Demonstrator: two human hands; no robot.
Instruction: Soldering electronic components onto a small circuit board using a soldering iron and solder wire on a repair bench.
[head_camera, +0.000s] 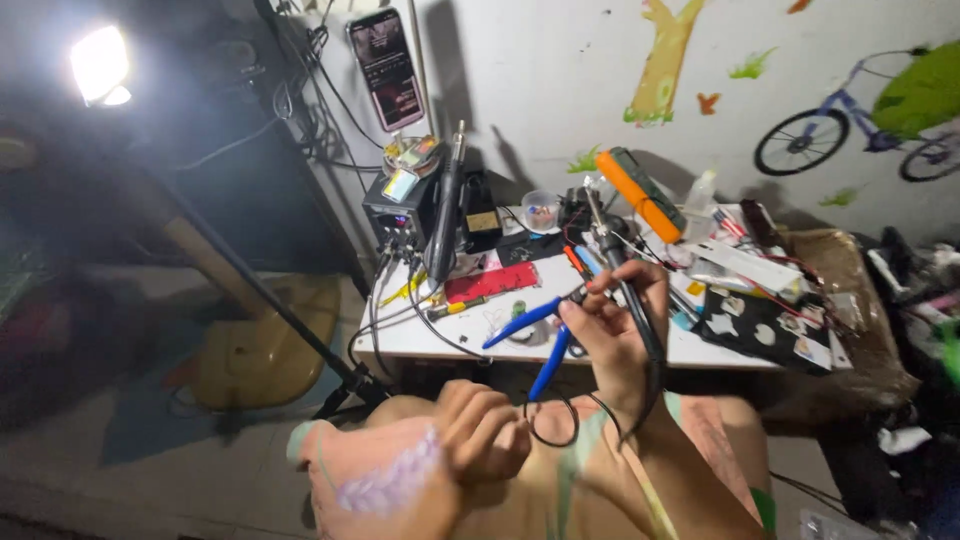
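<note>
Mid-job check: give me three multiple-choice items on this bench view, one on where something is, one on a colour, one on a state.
1. Where is the phone?
A. flat on the table
B. up on the wall
C. in the left hand

2. What colour are the pliers' handles?
A. blue
B. red
C. yellow

3. What is the right hand doing?
A. resting open on the table
B. pressing the phone
C. gripping the soldering iron and pliers

Answers: 1 B, it hangs upright above the table. 2 A, both handles show blue. 3 C, the fingers wrap both tools; the left hand is curled shut at the black cable.
</note>
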